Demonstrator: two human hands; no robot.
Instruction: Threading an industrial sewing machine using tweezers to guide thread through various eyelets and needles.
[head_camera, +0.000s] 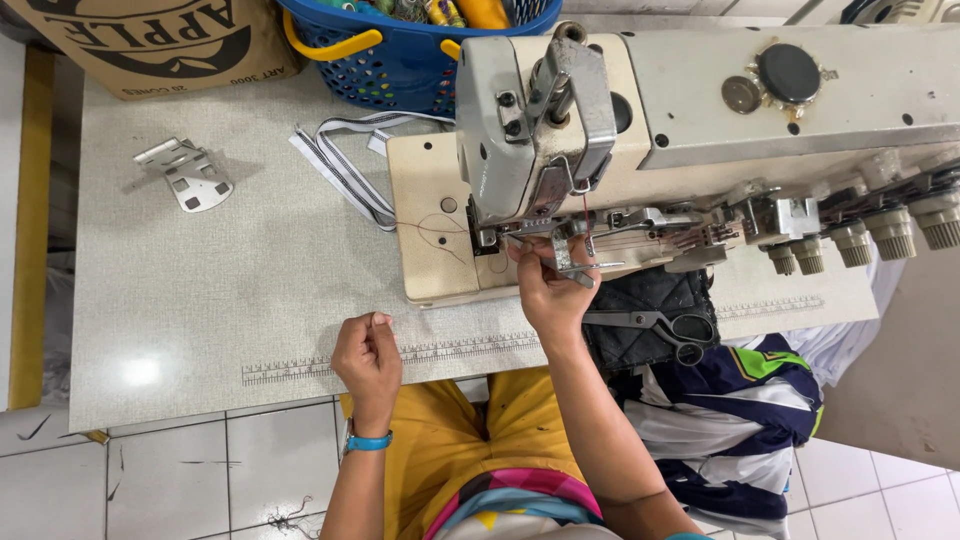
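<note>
My right hand is up at the needle area of a cream industrial sewing machine, pinching metal tweezers near a dark red thread that hangs from the machine head. My left hand rests at the table's front edge as a loose fist, thumb against forefinger; whether it pinches the thread end I cannot tell. A thin red thread lies looped over the machine bed to the left of the needle.
Scissors lie on dark fabric right of my right hand. A striped ribbon trails from a blue basket of thread cones. A metal bracket and a cardboard box sit far left. Blue-white-green garments hang below.
</note>
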